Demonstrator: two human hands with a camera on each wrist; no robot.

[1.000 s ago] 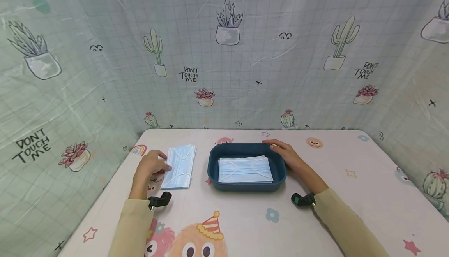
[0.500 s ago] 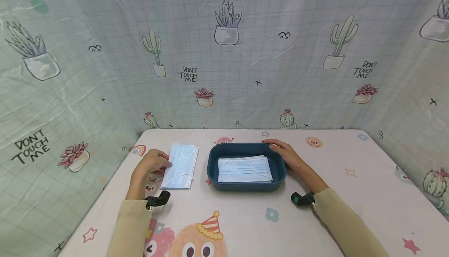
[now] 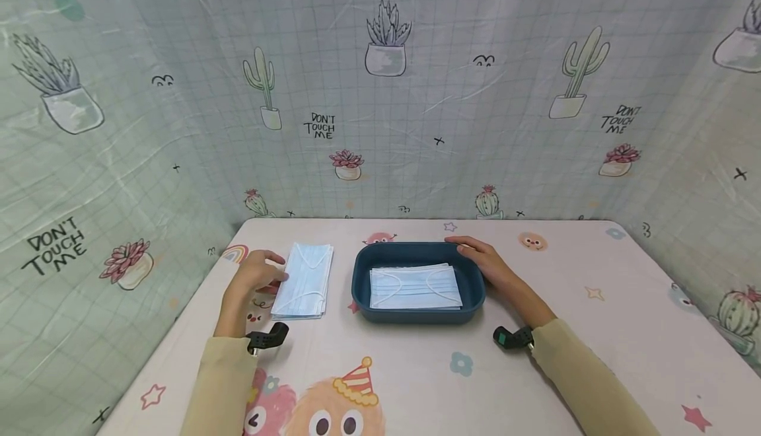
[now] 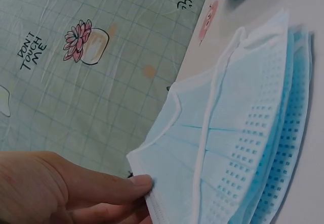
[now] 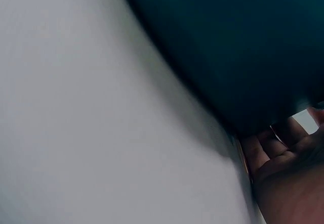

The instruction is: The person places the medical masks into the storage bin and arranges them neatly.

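Observation:
At the left of the head view, my left hand (image 3: 254,274) pinches the left edge of a stack of light blue face masks (image 3: 304,283). In the left wrist view the thumb (image 4: 139,181) lies on top of the masks' edge, with fingers curled underneath, and the layers fan apart at the far side. My right hand (image 3: 484,261) rests with extended fingers against the far right corner of a dark blue bin (image 3: 419,317). More face masks (image 3: 416,287) lie flat inside that bin. From the right wrist, fingers (image 5: 255,153) show against the bin's outer wall.
A white tablecloth (image 3: 416,383) with cartoon prints covers the table. Behind it and along both sides hangs a cactus-print curtain (image 3: 380,112). A narrow strip of tabletop separates the mask stack from the bin.
My left hand has shifted slightly away and to the left. The stack's far end rose and swung right, then settled back a little. My right hand and the bin stay put.

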